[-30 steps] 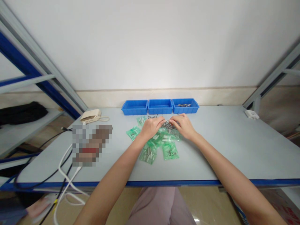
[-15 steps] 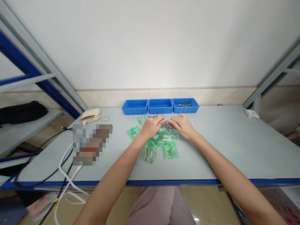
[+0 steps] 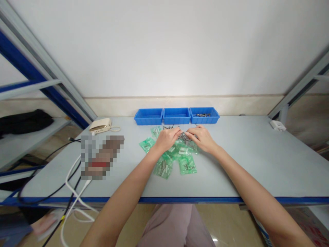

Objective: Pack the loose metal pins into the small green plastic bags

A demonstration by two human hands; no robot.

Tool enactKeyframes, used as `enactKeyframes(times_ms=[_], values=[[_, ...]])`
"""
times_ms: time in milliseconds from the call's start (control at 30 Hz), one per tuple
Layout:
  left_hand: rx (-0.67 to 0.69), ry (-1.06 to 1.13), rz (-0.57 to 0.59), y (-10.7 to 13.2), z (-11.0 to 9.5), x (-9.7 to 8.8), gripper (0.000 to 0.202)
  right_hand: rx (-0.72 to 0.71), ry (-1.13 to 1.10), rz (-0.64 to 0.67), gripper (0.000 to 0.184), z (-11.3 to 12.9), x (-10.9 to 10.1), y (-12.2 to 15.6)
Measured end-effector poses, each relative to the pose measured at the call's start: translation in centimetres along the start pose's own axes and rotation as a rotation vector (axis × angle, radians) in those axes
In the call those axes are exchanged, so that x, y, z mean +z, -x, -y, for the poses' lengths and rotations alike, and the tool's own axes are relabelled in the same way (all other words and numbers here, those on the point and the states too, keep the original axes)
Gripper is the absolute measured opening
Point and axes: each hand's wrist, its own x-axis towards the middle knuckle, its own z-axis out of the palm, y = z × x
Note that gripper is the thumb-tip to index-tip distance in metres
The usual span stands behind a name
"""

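Nearest, the person's lap in mauve trousers (image 3: 174, 226) sits below the blue front edge of the table (image 3: 164, 200), and both forearms reach across the pale grey top. Just beyond, several green plastic bags (image 3: 164, 165) of metal pins lie overlapping in a loose spread. The left hand (image 3: 167, 139) and right hand (image 3: 202, 139) meet above the far end of the spread, both narrow, fingers curled down with fingertips almost together over a heap of loose metal pins (image 3: 185, 138). Whether either hand pinches a pin is too small to tell. The work in hand is at that heap, among the bags.

Farther off, three blue plastic trays stand in a row against the wall: the left tray (image 3: 148, 117), the middle tray (image 3: 176, 116) and the right tray (image 3: 204, 115), which holds a few metal pins (image 3: 202, 115). To the left are a blurred patch (image 3: 102, 157) and a cream corded device (image 3: 100, 125); to the far right, a white socket box (image 3: 277, 125).
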Motion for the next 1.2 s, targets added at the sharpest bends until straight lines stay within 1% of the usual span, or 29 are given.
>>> enactKeyframes(times_ms=[100, 233, 300, 400, 500, 733, 933, 1100, 1200], values=[[0.003, 0.009, -0.019, 0.04, 0.0, 0.1, 0.029, 0.009, -0.071, 0.041, 0.049, 0.19, -0.11, 0.01], [0.012, -0.015, -0.016, 0.06, -0.03, 0.2, 0.03, 0.047, -0.117, 0.05, 0.05, 0.16, 0.0, -0.05], [0.014, -0.029, -0.009, 0.06, -0.04, 0.24, 0.032, 0.06, -0.1, 0.028, 0.045, 0.07, 0.12, -0.09], [0.002, -0.04, 0.004, 0.05, -0.01, 0.32, 0.034, 0.068, -0.091, -0.04, 0.032, 0.01, 0.2, -0.1], [-0.029, -0.038, 0.004, 0.02, 0.05, 0.4, 0.035, 0.053, -0.098, -0.084, 0.028, 0.09, 0.09, -0.05], [-0.068, -0.009, -0.003, -0.05, 0.01, 0.26, 0.037, 0.016, -0.041, -0.073, 0.031, -0.04, 0.02, 0.06], [-0.032, 0.035, -0.005, -0.01, -0.04, 0.2, 0.03, 0.052, -0.024, -0.12, 0.037, -0.2, -0.05, -0.09], [-0.023, 0.014, -0.001, 0.0, -0.12, 0.09, 0.031, 0.077, -0.04, -0.099, 0.03, -0.23, -0.06, -0.11], [-0.037, 0.008, 0.005, -0.02, -0.15, -0.03, 0.034, 0.047, -0.023, -0.094, 0.031, -0.32, 0.02, -0.07]])
